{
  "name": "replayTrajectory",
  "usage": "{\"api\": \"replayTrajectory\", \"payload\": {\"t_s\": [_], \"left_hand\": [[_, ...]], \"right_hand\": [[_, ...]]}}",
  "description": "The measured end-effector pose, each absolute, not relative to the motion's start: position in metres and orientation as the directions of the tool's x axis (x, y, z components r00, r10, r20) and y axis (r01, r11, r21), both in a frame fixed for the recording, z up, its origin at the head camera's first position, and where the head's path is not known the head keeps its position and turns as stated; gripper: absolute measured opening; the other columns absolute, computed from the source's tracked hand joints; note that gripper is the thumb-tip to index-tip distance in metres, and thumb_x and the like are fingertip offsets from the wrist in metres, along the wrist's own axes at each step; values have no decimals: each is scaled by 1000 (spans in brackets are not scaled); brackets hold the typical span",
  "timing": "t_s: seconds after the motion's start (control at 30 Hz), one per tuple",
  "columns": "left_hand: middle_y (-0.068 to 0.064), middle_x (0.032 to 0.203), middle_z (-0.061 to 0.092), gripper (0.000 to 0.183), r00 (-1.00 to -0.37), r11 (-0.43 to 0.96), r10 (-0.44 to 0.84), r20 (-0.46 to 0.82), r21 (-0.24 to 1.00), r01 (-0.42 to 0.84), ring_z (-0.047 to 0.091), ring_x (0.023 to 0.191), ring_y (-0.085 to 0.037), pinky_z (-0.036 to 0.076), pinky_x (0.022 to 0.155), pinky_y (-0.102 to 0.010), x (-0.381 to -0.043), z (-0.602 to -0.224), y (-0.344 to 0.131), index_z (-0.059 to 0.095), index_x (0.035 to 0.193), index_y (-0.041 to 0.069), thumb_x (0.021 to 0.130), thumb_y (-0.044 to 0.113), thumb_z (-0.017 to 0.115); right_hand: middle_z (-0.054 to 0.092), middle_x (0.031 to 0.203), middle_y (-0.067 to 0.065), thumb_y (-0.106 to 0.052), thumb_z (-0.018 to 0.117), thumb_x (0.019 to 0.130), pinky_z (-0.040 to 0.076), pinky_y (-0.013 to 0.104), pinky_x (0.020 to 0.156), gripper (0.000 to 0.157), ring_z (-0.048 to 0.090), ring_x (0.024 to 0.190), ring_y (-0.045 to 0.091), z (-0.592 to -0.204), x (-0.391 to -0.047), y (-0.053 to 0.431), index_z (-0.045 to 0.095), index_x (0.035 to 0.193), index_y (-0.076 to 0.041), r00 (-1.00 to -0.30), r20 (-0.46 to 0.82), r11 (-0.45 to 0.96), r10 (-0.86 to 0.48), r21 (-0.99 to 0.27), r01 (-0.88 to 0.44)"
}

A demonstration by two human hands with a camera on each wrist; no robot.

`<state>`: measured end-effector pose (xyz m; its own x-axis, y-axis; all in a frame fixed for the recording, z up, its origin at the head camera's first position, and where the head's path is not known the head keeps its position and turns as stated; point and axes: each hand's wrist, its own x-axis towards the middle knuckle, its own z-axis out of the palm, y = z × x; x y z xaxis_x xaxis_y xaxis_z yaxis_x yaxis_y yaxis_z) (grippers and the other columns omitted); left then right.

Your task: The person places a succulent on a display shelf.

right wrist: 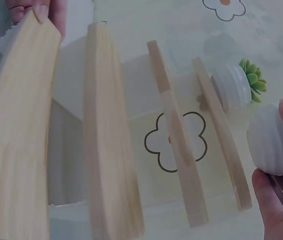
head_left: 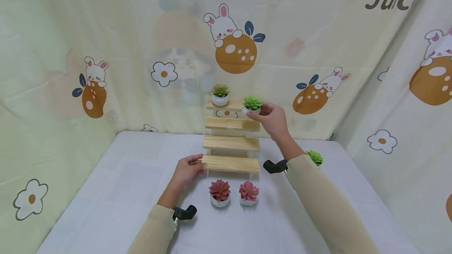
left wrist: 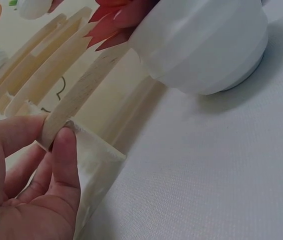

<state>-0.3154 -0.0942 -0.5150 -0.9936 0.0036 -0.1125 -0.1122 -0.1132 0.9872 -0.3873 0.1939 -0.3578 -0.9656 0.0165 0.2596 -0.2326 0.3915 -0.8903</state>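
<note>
A tiered wooden shelf (head_left: 231,143) with light planks stands at the back of the table. My left hand (head_left: 187,171) pinches the left end of its lowest plank (left wrist: 81,95) between thumb and fingers. Up by the top plank, my right hand (head_left: 273,120) grips the white pot of a bright green succulent (head_left: 252,103). In the right wrist view that ribbed white pot (right wrist: 271,142) is apart from the top plank (right wrist: 224,135). A darker green succulent (head_left: 220,94) in a white pot sits on the left of the top tier.
Two potted succulents, one deep red (head_left: 219,192) and one pink (head_left: 248,192), stand on the table in front of the shelf. Another green succulent (head_left: 314,157) is partly hidden behind the right sleeve. A printed curtain (head_left: 141,101) hangs close behind the shelf.
</note>
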Motion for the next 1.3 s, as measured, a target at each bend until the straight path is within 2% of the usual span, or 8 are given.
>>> {"api": "replayTrajectory", "payload": {"t_s": [0.2,0.37,0.57,0.77,1.07,1.3], "left_hand": [[-16,105,71,41,-993,-92,-1,-120,989,-119,69,82,-13,64,73,-25,-315,-513,-94,62,133,-6,93,-5,68],[-16,105,71,41,-992,-83,-2,-125,989,-124,69,82,-13,64,74,-26,-315,-512,-95,62,133,-6,93,-5,68],[-15,105,71,41,-990,-83,-2,-142,986,-142,69,82,-13,64,73,-26,-316,-515,-96,62,134,-6,93,-5,68],[-17,110,71,42,-987,-74,-3,-159,985,-159,70,84,-15,64,75,-28,-316,-515,-96,63,134,-3,93,-2,69],[-14,108,71,43,-988,-88,-1,-155,984,-154,69,82,-13,64,75,-26,-314,-512,-95,62,136,-3,93,-2,70],[-16,108,71,42,-987,-87,-3,-161,983,-160,70,81,-14,64,73,-26,-316,-515,-95,63,134,-3,93,-2,70]], "right_hand": [[69,130,12,-36,87,82,57,44,103,64,67,118,28,-350,-399,188,65,136,-11,-958,287,403,14,-878,-257],[71,125,13,-37,87,83,57,42,98,60,67,114,26,-347,-410,184,68,133,-10,-953,300,420,41,-871,-255],[73,118,15,-33,87,82,58,31,87,55,68,107,26,-350,-421,180,70,127,-6,-945,323,413,50,-868,-275],[74,114,14,-34,87,83,53,23,78,54,66,100,23,-354,-429,179,71,126,-7,-936,344,439,76,-854,-278],[72,116,16,-31,87,83,57,35,85,53,67,104,25,-350,-437,174,70,127,-6,-941,318,452,113,-860,-237],[72,112,14,-31,86,84,55,32,81,51,65,99,23,-350,-438,172,71,125,-6,-943,316,471,107,-851,-232]]}}
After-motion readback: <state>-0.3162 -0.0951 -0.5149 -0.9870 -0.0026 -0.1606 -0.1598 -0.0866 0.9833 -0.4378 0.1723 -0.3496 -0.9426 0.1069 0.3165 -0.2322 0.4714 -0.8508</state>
